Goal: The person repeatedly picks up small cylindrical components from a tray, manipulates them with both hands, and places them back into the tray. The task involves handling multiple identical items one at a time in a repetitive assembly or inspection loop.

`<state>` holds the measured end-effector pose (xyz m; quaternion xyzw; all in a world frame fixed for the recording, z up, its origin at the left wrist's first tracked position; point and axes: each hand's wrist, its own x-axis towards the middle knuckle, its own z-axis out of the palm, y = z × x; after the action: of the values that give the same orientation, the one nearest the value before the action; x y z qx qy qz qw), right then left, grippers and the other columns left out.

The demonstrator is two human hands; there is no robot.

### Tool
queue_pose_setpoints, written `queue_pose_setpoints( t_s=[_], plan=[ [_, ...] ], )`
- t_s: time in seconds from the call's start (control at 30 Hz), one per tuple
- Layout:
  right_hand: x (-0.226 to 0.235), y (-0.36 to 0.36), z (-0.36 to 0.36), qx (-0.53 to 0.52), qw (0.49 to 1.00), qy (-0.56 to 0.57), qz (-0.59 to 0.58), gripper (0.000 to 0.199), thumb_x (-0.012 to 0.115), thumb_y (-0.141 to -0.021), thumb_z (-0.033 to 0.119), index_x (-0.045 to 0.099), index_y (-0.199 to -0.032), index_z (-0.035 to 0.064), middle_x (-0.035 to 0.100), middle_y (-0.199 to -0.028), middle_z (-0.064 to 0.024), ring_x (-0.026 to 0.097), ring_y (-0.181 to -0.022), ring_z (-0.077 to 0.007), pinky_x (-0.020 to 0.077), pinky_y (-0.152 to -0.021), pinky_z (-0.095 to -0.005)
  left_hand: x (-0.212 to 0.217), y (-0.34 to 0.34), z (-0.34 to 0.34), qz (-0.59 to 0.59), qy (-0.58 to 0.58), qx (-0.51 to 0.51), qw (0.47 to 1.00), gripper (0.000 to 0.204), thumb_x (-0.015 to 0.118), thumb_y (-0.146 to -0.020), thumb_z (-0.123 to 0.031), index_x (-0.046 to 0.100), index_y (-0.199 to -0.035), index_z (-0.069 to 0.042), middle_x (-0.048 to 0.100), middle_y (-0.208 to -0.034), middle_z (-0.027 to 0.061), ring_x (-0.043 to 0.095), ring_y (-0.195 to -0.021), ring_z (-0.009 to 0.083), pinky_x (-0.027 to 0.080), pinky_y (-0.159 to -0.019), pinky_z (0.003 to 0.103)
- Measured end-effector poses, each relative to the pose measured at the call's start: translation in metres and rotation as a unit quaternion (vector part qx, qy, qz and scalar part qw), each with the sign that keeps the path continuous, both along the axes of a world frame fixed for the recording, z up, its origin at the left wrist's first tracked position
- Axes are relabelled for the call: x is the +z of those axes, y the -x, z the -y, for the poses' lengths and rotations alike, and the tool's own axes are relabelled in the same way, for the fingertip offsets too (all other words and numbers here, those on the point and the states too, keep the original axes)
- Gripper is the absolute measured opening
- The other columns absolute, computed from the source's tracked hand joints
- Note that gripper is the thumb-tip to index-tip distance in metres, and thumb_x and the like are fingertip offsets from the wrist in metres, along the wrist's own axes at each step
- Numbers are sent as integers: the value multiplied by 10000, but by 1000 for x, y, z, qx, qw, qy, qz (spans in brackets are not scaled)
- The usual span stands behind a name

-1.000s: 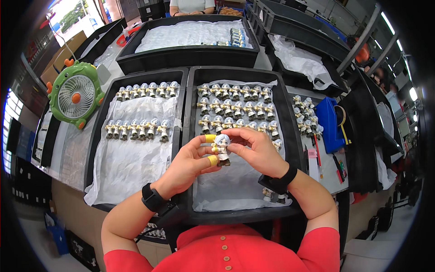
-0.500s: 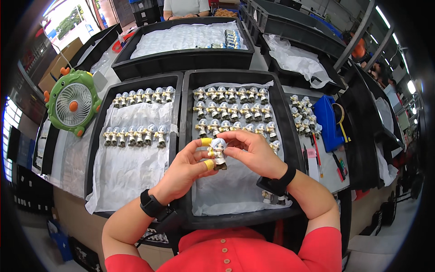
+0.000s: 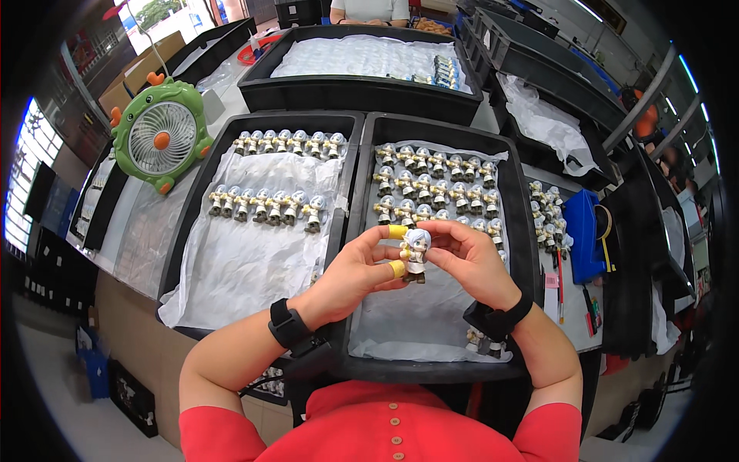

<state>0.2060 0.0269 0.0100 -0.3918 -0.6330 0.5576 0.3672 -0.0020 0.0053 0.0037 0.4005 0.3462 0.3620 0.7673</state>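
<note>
Both hands are holding one small figurine together, above the right tray. The left hand is pinching it from the side, with yellow guards on two fingertips; the right hand is closing around its other side, fingers curled at the head and body. The figurine is standing upright between them, pale hair up, clear of the tray's white liner.

Behind the hands, rows of like figurines are standing in the right tray, filling its far half, while the near half of the liner is lying mostly bare. In the left tray two shorter rows are standing, with much liner showing in front. More figurines are sitting loose on the surface to the right, beside a blue box. Judging from that, the work looks partway through: many pieces are already set in rows, one is in hand, and room for more remains in both trays. A green fan is standing at the left.
</note>
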Motion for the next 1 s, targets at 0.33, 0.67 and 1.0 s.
queue_pose_setpoints(
  t_s=[0.33,0.67,1.0],
  plan=[
    [0,0,0,10,1000,10,-12,338,584,-846,-4,555,-1181,26,610,-1006,-48,589,-906,-101,479,-810,-234,-3,-1,0,13,-1,6,1000,427,562,-880,-58,390,-1270,-84,568,-1104,50,573,-1020,153,480,-891,321],
    [3,2,2,4,999,-32,-29,316,603,-833,-2,553,-1145,14,609,-1019,-51,591,-937,-124,481,-831,-259,-3,-3,0,22,-24,43,999,458,598,-831,-42,410,-1248,-66,524,-1086,68,578,-969,145,486,-810,262],
    [6,7,7,-53,977,-198,57,295,696,-721,-5,594,-993,49,596,-888,-40,600,-813,-131,486,-740,-259,-7,-7,3,54,-72,108,990,303,594,-839,-23,511,-1130,-40,542,-1060,59,585,-955,127,466,-819,246]
  ],
)
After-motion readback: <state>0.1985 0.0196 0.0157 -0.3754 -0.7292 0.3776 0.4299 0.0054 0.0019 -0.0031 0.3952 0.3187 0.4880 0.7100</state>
